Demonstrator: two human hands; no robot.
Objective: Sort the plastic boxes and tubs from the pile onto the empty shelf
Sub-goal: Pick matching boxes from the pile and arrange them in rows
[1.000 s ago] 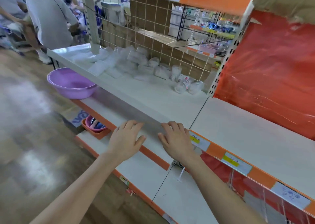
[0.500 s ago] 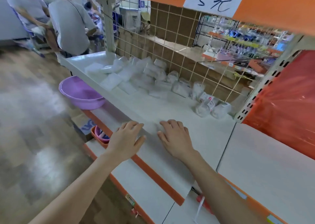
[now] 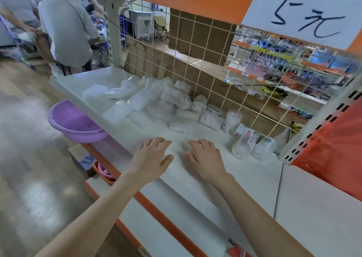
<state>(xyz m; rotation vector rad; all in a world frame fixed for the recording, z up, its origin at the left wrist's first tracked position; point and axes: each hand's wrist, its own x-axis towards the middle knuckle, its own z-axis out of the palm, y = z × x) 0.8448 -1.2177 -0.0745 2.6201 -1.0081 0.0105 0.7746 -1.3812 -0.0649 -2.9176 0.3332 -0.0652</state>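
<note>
Both hands, left hand (image 3: 151, 158) and right hand (image 3: 205, 158), lie flat, empty, on the shelf (image 3: 244, 178); blurred pile (image 3: 160, 104) seemingly untouched.

One view only — the head camera is looking forward and down, hanging close over the white shelf (image 3: 244, 178) and facing its wire grid back (image 3: 195, 65).

The left hand (image 3: 151, 157) and right hand (image 3: 205, 158) have advanced from the shelf (image 3: 250, 180) edge toward the pile of boxes (image 3: 154, 102).

pile (image 3: 156, 104): clear plastic boxes and tubs, jumbled | on white shelf (image 3: 244, 174), against its wire-grid back | some tubs tipped over
</note>
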